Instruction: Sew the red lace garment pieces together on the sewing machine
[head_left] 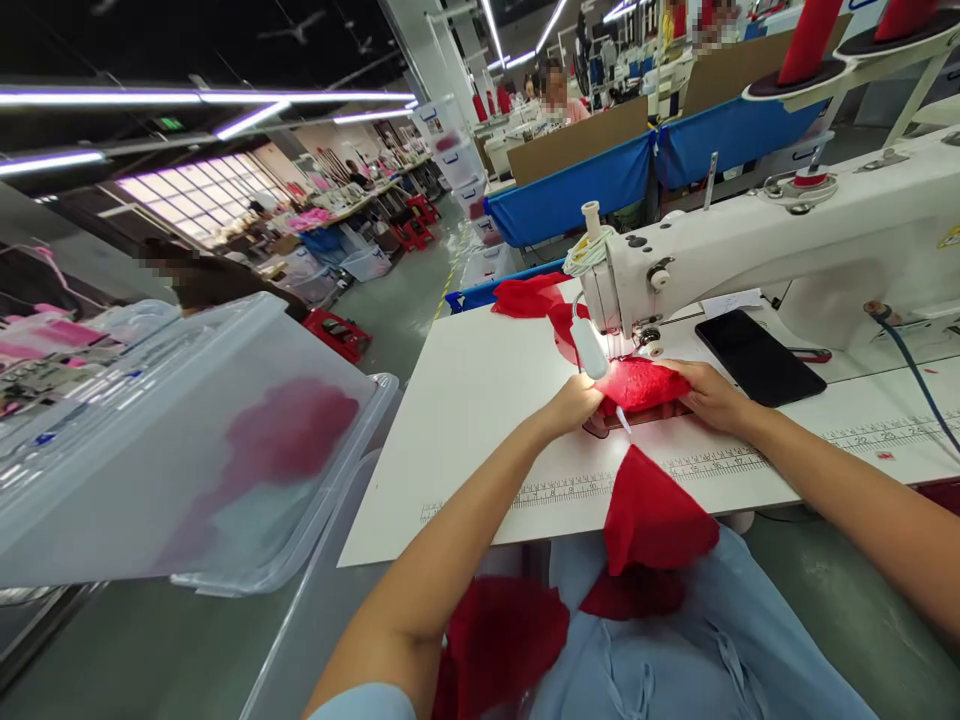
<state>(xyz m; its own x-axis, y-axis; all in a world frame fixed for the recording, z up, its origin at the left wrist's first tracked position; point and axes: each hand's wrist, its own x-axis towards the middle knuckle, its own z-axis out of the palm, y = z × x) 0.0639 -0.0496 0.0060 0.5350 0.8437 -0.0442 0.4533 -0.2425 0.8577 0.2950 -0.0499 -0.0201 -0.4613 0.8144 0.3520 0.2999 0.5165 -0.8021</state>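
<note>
Rows of sewing tables (pixel 345 205) fill the workshop behind a white tabletop (pixel 465 420). Red cloth (pixel 641 385) is held under the sewing machine (pixel 675 250), its edges apparently pinched by the left hand (pixel 576 402) and the right hand (pixel 709 393).

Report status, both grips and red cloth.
Left grip, right grip on opposite edges of red cloth. Cloth at sewing machine's needle end. Phone near right grip, off cloth.

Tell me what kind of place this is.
Probably a garment or textile sewing workshop: a large sewing machine with red fabric under its needle area, red thread cones beside it, and more workstations beyond.
</note>
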